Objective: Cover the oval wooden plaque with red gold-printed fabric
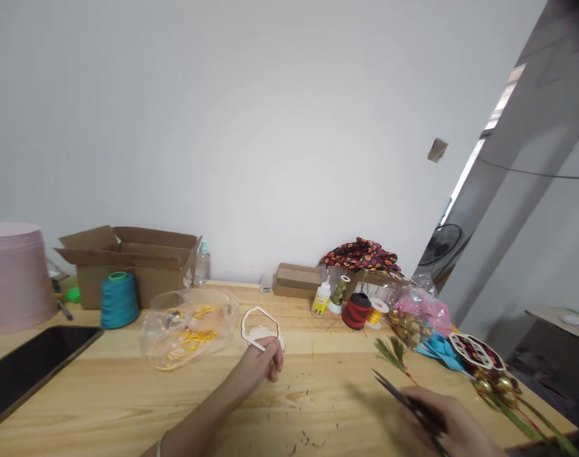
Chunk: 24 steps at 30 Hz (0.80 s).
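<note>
Left hand (265, 359): fingers curled together, clamped on the lower edge of the pale frame (259, 330).
Pale frame: lies flat on the tabletop (318, 397), mid-field, just right of the plastic bag (189, 327).
Right hand (454, 428): closed around the scissors (395, 386) at the lower right (outline blurred).
Scissors: dark blades point up and left, above the tabletop, near the green sprig (392, 352).
Plastic bag: clear and crumpled, with yellow rings inside.
Thread cone (119, 299): teal, upright, in front of the cardboard box (132, 260).
Glue bottle (321, 299): upright, beside the red-and-black spool (357, 311).
Dark tablet (30, 365): flat at the left edge.
</note>
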Tool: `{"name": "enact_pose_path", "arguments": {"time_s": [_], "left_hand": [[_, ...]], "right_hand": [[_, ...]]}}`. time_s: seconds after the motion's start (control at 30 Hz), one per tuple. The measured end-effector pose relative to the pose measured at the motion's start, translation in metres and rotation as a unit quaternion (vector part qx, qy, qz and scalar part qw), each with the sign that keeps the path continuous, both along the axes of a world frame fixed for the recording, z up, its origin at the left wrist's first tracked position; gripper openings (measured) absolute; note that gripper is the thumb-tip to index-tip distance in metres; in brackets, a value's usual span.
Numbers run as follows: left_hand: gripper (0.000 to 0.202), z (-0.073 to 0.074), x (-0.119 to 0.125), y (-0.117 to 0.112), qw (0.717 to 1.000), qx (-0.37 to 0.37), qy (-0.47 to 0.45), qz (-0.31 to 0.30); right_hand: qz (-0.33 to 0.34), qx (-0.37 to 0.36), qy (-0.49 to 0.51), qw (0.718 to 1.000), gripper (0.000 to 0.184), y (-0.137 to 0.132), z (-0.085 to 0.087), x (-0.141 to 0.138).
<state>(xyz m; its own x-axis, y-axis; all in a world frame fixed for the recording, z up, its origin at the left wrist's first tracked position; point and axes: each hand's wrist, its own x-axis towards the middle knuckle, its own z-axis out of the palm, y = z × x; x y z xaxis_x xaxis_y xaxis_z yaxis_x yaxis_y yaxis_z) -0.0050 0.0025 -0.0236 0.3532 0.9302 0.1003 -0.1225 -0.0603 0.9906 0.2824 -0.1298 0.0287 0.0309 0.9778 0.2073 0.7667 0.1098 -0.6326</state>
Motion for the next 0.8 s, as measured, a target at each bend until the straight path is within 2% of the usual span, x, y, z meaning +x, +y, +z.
{"name": "enact_pose_path", "arguments": {"time_s": [0.07, 0.13, 0.2, 0.27, 0.37, 0.6, 0.73, 0.8], "left_hand": [[0.029, 0.001, -0.001, 0.000, 1.000, 0.014, 0.016, 0.002], [0.030, 0.002, -0.002, 0.001, 0.999, 0.023, 0.029, 0.006], [0.030, 0.002, -0.004, 0.004, 0.999, 0.030, 0.039, 0.012], [0.030, 0.004, -0.007, 0.007, 0.998, 0.033, 0.046, 0.017], [0.030, 0.006, -0.010, 0.009, 0.998, 0.032, 0.053, 0.022], [0.030, 0.008, -0.010, 0.010, 0.996, 0.027, 0.082, 0.033], [0.030, 0.007, -0.011, 0.012, 0.994, 0.027, 0.096, 0.046], [0.029, 0.008, -0.012, 0.014, 0.993, 0.026, 0.100, 0.054]], "right_hand": [[0.039, 0.015, 0.030, 0.999, 0.016, 0.032, -0.004, -0.039], [0.058, 0.025, 0.040, 0.997, 0.022, 0.062, -0.017, -0.074], [0.046, 0.039, 0.010, 0.998, 0.023, 0.087, -0.032, -0.098], [0.028, 0.042, -0.006, 0.999, 0.025, 0.104, -0.044, -0.112], [0.013, 0.036, -0.029, 0.999, 0.028, 0.115, -0.051, -0.118], [0.019, 0.018, -0.074, 0.997, 0.028, 0.120, -0.054, -0.121], [0.031, 0.016, -0.080, 0.996, 0.030, 0.126, -0.051, -0.127], [0.051, 0.022, -0.068, 0.996, 0.032, 0.122, -0.048, -0.120]]}}
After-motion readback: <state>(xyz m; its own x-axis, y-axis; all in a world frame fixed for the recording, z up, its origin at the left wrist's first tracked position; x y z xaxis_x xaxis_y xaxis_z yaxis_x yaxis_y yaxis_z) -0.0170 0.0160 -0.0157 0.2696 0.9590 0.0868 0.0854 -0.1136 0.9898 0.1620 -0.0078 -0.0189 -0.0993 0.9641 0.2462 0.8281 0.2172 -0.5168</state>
